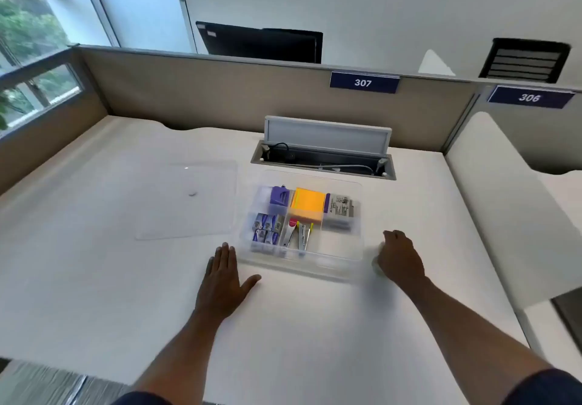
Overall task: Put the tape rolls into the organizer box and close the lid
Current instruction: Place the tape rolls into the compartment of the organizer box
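A clear organizer box [315,270] stands open in the middle of the white desk, its compartments holding staple boxes, orange sticky notes and clips. Its clear lid [189,199] lies flat on the desk to the left. My left hand [222,281] rests flat, fingers spread, just left of the box's near corner. My right hand [398,256] is curled over a pale tape roll [378,264] on the desk right of the box; only the roll's edge shows and the picture is blurred. The box's near right compartment looks empty.
A cable hatch [324,158] with its flap raised sits behind the box. Beige partition walls [220,95] bound the desk at back and left, and a low white divider [504,203] bounds it on the right. The desk's front edge is near my elbows.
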Action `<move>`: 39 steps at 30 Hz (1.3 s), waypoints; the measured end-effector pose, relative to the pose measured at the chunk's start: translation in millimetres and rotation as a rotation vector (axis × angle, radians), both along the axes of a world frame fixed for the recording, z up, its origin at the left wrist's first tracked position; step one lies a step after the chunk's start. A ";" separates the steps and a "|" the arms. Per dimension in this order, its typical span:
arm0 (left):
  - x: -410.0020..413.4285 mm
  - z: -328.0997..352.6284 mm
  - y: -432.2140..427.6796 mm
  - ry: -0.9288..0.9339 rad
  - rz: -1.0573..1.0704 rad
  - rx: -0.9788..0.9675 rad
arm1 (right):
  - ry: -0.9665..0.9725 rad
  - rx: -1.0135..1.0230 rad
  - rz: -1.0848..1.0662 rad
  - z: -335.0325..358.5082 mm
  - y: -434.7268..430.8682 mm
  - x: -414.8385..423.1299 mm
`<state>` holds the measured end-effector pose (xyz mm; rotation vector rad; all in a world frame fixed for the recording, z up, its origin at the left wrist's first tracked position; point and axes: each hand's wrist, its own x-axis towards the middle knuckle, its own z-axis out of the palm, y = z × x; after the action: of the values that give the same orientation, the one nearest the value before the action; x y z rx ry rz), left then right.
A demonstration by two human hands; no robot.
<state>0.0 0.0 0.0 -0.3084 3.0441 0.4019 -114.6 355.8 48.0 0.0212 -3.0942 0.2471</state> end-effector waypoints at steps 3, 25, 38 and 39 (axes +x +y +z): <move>-2.5 -9.7 1.8 -0.004 0.021 -0.002 | -0.089 -0.055 0.038 5.4 4.9 0.8; -10.5 -25.4 6.9 -0.011 0.012 -0.106 | -0.304 -0.175 0.043 -4.8 20.7 -39.6; -10.5 -24.5 7.8 -0.001 0.018 -0.099 | -0.041 -0.316 0.097 15.4 -2.3 -51.0; -10.5 -24.5 7.9 0.001 0.019 -0.101 | 0.001 -0.328 0.145 20.3 -8.6 -52.9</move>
<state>-10.5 7.9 -24.5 -0.3426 3.0701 0.2500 -167.5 347.2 68.3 0.2346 -3.0111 0.7547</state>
